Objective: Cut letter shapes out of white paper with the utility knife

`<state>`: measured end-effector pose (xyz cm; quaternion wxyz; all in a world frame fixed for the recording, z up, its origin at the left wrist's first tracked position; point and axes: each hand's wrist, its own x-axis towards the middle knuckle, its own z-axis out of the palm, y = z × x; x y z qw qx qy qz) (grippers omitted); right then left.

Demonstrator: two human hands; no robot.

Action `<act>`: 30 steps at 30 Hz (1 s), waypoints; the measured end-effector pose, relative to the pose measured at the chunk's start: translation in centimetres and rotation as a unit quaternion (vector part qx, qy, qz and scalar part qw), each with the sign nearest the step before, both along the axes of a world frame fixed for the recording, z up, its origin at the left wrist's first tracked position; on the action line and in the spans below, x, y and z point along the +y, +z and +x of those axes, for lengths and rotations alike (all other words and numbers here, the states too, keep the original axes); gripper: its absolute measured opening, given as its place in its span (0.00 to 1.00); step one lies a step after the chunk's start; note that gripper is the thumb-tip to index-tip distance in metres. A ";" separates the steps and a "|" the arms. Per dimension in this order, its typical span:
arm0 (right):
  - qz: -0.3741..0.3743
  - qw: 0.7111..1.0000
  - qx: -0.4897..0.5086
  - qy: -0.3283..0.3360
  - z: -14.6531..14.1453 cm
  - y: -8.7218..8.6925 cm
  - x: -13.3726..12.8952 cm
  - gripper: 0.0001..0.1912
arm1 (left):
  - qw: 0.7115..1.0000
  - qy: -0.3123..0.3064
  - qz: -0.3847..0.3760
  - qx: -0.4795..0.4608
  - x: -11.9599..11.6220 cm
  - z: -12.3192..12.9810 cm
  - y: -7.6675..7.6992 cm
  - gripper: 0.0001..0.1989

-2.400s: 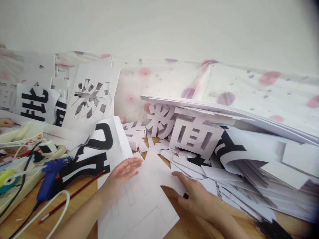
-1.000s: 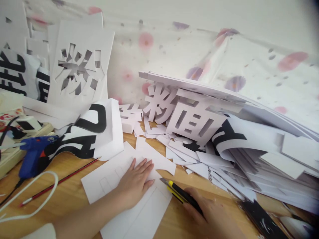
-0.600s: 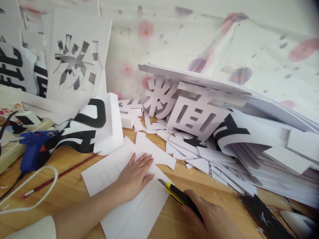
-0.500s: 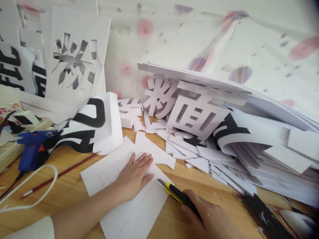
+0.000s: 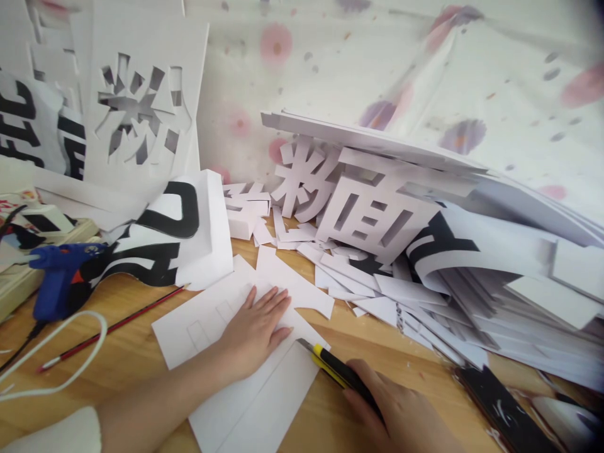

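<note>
White sheet [image 5: 264,393] — flat, straight-edged, with thin grey outlines [image 5: 194,336] across it.

The sheet [image 5: 257,402] looks papery and matt, the cutter [image 5: 343,372] plastic (its blade [image 5: 306,345] metal).

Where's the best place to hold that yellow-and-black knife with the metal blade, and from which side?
Probably best by the long handle of the yellow-and-black knife, coming from its rear end, nearest the person, where the right hand holds it. The slim shape suits a closed grip, while the bare metal blade sticks out the other end, over the white, line-marked sheet.
</note>
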<state>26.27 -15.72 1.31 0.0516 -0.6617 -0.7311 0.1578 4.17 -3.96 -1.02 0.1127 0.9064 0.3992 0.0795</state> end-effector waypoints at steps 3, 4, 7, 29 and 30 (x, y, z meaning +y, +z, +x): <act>-0.004 1.000 0.000 0.000 -0.2 0.3 0.1 0.12 | 1.000 0.000 -0.004 0.000 0.0 0.0 0.0 0.26; -0.001 1.000 -0.005 -0.001 -0.2 0.4 0.1 0.12 | 1.000 0.000 -0.005 0.000 0.0 0.0 0.0 0.26; 0.017 0.999 -0.029 0.001 -0.4 0.4 0.1 0.11 | 1.000 0.000 0.001 -0.004 0.0 0.0 -0.1 0.26; 0.125 0.989 -0.078 0.029 0.7 0.6 -2.0 0.13 | 1.000 0.002 -0.009 -0.011 0.1 0.0 -0.1 0.26; 0.129 0.989 -0.074 0.027 0.6 1.0 -2.2 0.13 | 1.000 0.003 -0.009 -0.011 0.1 0.0 -0.1 0.26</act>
